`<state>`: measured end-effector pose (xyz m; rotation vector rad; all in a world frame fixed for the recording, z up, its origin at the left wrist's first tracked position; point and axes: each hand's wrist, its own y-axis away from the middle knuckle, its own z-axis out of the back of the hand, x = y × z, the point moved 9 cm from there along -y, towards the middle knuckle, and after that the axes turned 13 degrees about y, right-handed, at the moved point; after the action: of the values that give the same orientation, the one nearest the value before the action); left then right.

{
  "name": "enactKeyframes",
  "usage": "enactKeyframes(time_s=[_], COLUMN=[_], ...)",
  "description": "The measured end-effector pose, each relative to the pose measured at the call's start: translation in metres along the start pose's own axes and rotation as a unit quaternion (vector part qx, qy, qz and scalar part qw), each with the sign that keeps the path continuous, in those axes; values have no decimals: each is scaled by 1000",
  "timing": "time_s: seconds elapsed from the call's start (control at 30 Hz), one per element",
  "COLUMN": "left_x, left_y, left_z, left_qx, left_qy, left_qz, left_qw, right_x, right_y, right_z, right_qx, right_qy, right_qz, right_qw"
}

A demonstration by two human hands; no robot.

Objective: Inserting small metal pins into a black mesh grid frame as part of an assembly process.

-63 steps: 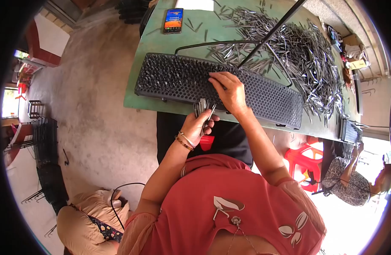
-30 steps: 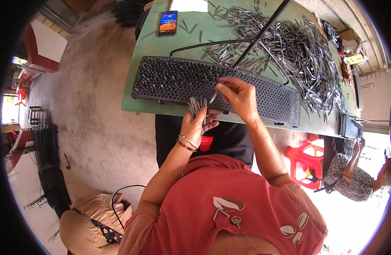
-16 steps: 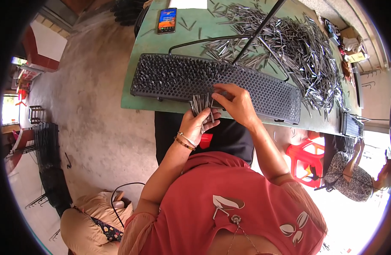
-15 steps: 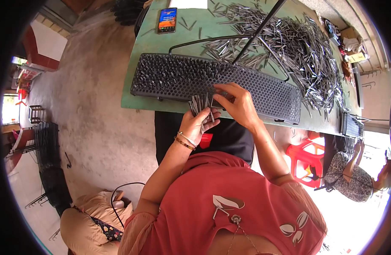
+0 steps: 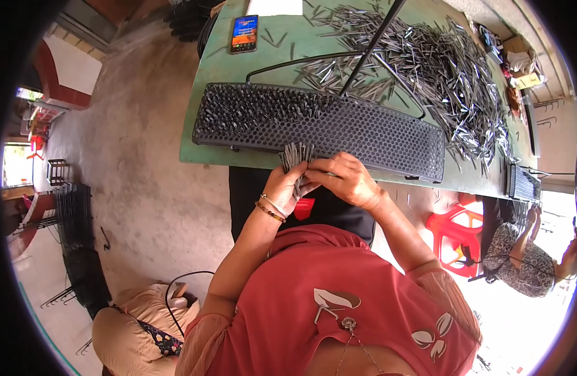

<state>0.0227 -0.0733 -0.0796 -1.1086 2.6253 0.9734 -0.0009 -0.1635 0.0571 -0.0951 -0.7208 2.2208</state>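
Note:
A fanned bundle of thin dark metal strips [image 5: 294,156] stands up out of my left hand [image 5: 287,187], whose fingers are closed round its lower part. My right hand [image 5: 350,180] meets the bundle from the right, its thumb and fingers pinched together at the strips; whether a single strip is between them is hidden. Just beyond both hands lies a long black perforated panel [image 5: 389,135] with rows of round holes. Many short strips [image 5: 257,109] stand upright in the holes of its left half, while the holes on the right are bare.
Loose strips [image 5: 464,94] lie heaped across the green table [image 5: 207,66]. Black rods [image 5: 370,53] rise behind the panel. A phone [image 5: 244,34] lies at the far left. Red stools [image 5: 454,235] and another person [image 5: 520,260] are at the right; someone in beige [image 5: 129,332] is at lower left.
My right hand has come back from the panel's near edge, down to the bundle in my left hand. The left hand has hardly moved.

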Motion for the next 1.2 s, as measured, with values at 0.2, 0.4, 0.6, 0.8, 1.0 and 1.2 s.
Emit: enactKeyframes(time_s=[0.2,0.4,0.6,0.8,1.0,1.2], left_x=[-1,5,4,3,-2,-6], left_y=[4,-1,1,0,5,14], left_z=[-10,-4,-5,2,-5,-24], left_qx=[-11,-4,11,9,42,102], left_qy=[-37,-23,-23,-67,-100,-170], left_qz=[-16,15,26,21,-6,0], left_qw=[999,1000,999,997,994,980], right_x=[-63,-101,-99,-78,-75,-69], right_y=[-14,-24,-26,-36,-34,-25], right_z=[26,-13,-23,-24,-25,-52], right_qx=[-166,-184,-183,-102,-21,104], right_qy=[-88,-102,-35,57,-167,-339], right_qz=[-269,-321,-293,-214,-290,-353], right_qw=[945,924,938,970,942,866])
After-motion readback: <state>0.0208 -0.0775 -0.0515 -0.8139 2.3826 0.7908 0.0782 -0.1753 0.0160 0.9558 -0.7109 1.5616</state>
